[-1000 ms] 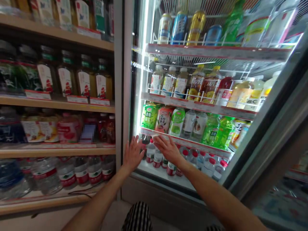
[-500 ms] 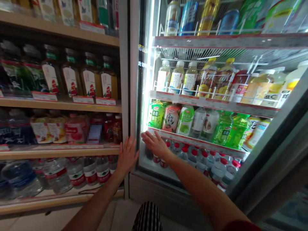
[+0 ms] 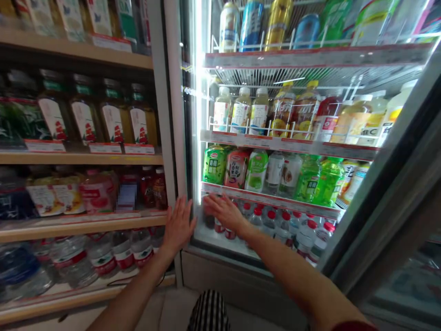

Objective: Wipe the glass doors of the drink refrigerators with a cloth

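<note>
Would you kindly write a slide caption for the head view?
Left hand and right hand, both open, near a lit fridge beside shelved bottles.

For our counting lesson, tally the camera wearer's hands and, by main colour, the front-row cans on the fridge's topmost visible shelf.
Left hand and right hand: 2
White can: 1
Blue cans: 2
Gold can: 1
Total: 6

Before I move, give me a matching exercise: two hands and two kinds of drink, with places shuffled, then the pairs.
1. Left hand
2. Right hand
3. Gold can
4. Red-capped bottles

A. In the cooler's lowest row
B. In the cooler's highest row in view
C. Seen against the grey post
D. Seen in front of the cooler's lower left

Pairs: 1-C, 2-D, 3-B, 4-A
</note>
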